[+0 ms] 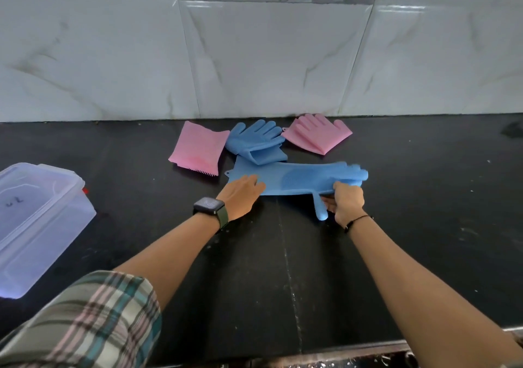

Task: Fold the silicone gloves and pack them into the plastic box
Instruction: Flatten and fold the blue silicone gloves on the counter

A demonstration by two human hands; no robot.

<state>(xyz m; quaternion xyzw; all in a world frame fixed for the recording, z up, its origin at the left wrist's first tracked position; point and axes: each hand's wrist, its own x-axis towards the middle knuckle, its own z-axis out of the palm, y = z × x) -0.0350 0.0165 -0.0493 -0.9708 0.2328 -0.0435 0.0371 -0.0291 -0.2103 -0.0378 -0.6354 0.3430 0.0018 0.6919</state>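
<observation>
4 gloves point(297, 176) on blk counter point(283, 254), marble-tile wall point(268, 56) behind

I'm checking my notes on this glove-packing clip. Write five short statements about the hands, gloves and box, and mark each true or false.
1. The left hand lies flat on the cuff end of the unfolded blue glove. True.
2. The right hand is empty. False: it grips the finger end of that glove.
3. Two pink gloves lie folded near the tiled wall. True; the second sits further right.
4. The plastic box already holds a folded glove. False: no glove shows in it.
5. A folded blue glove lies between the pink ones. True.
</observation>
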